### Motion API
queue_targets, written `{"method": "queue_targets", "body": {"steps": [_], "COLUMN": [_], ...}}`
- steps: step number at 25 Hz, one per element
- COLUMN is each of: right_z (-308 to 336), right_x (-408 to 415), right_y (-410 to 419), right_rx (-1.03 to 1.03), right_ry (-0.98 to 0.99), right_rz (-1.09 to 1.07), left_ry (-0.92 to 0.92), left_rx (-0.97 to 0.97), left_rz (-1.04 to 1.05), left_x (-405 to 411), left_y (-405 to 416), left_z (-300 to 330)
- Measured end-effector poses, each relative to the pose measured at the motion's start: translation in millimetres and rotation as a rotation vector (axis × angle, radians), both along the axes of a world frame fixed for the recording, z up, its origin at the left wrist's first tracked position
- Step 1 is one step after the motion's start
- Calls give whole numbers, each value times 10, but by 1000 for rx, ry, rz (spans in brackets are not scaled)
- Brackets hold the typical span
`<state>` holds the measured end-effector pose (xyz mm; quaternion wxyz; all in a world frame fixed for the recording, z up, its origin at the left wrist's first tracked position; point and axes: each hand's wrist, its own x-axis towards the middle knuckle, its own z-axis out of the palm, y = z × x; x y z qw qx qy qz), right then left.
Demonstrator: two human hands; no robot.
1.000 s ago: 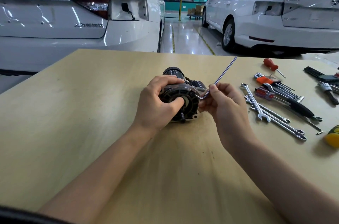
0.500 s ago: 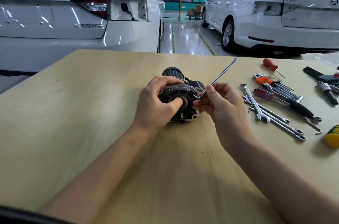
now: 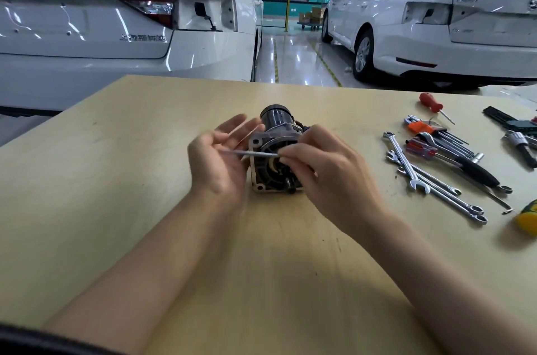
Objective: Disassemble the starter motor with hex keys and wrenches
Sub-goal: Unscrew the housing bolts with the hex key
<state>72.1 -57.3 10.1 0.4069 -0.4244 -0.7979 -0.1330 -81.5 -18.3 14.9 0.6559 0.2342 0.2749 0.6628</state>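
Starter motor (image 3: 276, 151) lies on its side mid-tabletop (image 3: 145, 151), end housing facing the person. Right hand (image 3: 328, 174) pinches a hex key (image 3: 252, 153) held roughly level across the housing face; its far end is blurred, seemingly against the left palm. Left hand (image 3: 220, 160) just left of the motor, fingers spread and loose, grip apart, holding nothing. Combination wrenches (image 3: 430, 177), a hex key set (image 3: 441, 136) and a red screwdriver (image 3: 433, 105) lie well to the right. Two white cars (image 3: 116, 20) behind.
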Motion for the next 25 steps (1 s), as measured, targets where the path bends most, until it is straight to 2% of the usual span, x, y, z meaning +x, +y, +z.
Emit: {"method": "queue_targets", "body": {"steps": [1,2,5,8,10,12,14,16,19,25], "right_z": [-16,-25,-7,12,14,44,70,87,89,94], "right_x": [-9,-8,-5,7,-8,-10,-6,-2,-2,11], "right_y": [2,7,7,-36,-62,-49,-34,-37,-40,-31], "right_rx": [2,5,9,7,-52,-247,-481,-618,-685,-677], "right_ry": [-42,-67,-82,-34,220,649,1040,1254,1402,1458], "right_rz": [-13,-23,-13,8,11,25,74,115,191,217], "left_ry": [-90,-93,14,-20,-1,125,375,626,773,773], "left_rx": [-57,-76,-14,23,49,96,162,226,279,260], "left_rz": [-4,-8,-31,-66,-72,-54,-4,44,77,73], "left_x": [-51,-78,-49,-71,-107,-75,-4,58,123,150], "left_y": [35,46,27,22,29,23,-3,-39,-57,-43], "left_z": [-10,-16,-36,-6,28,54,63,51,7,-36]}}
